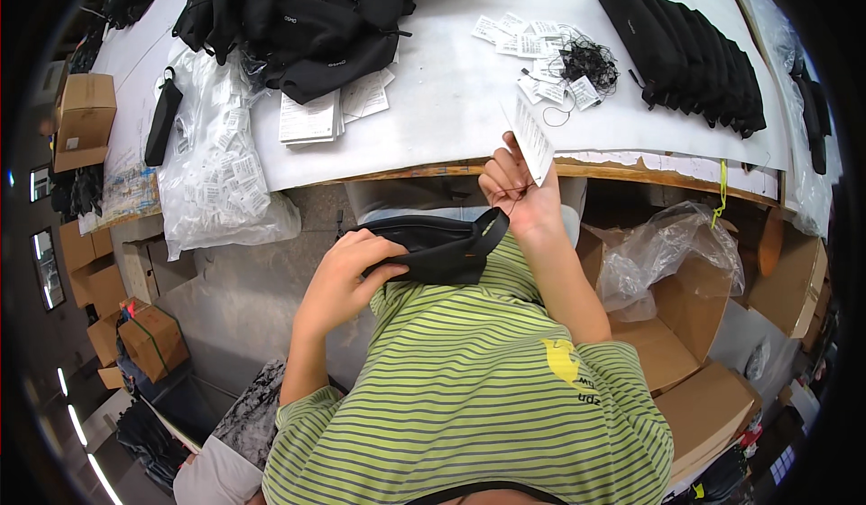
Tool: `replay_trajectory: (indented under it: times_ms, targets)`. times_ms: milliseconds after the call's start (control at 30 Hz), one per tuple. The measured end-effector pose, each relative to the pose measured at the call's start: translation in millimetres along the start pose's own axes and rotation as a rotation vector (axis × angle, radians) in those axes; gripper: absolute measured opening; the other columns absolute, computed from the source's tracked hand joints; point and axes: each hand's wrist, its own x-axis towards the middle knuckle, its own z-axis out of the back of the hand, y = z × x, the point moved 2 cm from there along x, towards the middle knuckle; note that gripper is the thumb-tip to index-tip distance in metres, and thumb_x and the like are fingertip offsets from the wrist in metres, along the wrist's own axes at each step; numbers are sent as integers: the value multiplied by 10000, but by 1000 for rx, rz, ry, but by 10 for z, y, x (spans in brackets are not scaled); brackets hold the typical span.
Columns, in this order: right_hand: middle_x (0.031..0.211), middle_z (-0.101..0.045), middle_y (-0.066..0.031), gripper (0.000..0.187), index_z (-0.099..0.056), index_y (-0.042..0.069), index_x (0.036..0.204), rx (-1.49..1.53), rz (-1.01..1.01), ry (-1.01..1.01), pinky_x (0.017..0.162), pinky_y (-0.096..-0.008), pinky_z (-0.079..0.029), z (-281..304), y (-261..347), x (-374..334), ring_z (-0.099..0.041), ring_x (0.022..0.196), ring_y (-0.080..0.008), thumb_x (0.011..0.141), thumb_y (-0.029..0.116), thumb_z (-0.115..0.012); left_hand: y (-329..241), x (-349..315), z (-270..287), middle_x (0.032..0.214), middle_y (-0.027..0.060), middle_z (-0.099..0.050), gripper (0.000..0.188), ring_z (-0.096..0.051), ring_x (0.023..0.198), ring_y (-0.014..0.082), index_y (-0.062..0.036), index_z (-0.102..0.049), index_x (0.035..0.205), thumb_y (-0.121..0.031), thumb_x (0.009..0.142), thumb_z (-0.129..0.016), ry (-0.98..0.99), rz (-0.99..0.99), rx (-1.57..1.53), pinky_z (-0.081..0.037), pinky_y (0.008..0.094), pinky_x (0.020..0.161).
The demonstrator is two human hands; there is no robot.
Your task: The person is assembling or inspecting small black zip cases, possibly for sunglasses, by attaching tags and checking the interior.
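1. White-topped table (433,126) ahead; just off its near edge, left hand (350,266) pinches a black oblong fabric pouch (442,259) between thumb and fingers.
2. Right hand (519,187), fingers curled, holds a white rectangular paper tag (534,144).
3. Row of black pouches (677,54) near the right edge.

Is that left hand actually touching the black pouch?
Touching: the head view shows the left hand gripping the black pouch near its left end, thumb against its side.

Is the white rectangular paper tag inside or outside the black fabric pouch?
Outside: the tag rises above the right hand, apart from the pouch held in the left hand.
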Motion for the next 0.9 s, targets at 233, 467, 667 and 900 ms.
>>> replay_trajectory:
  times_ms: [233,467,667,900]
  targets:
    - [588,-527,78,140,-653,94,797,-966,432,-302,395,-173,-271,-575,442,3,-387,460,8,892,197,-652,-76,183,-7,915,80,-599,191,-556,825,236,-30,-625,901,-45,724,-697,-7,-151,137,-434,340,740]
    - [461,-522,-45,223,-737,77,762,-2118,164,-81,422,-273,-351,-1027,275,-260,-448,390,-141,757,299,-740,-327,493,-172,1380,107,-430,205,-411,1262,304,-91,-634,885,-71,697,-713,-181,-388,288,-377,429,1004]
    - [515,-578,-91,273,-740,108,753,-2369,-3,15,464,-314,-436,-792,229,-446,-565,460,-257,763,379,-716,-272,541,-392,1383,16,-464,192,-373,1306,238,-136,-624,851,-58,680,-665,-86,-577,530,-300,422,1059]
    - [439,-327,0,283,-641,-34,674,-1864,271,-289,422,-253,-228,-805,368,-447,-255,476,-43,823,199,-706,-411,619,-335,1462,22,-381,122,-274,1363,299,-170,-620,789,-111,698,-676,-144,-596,618,-215,433,1110]
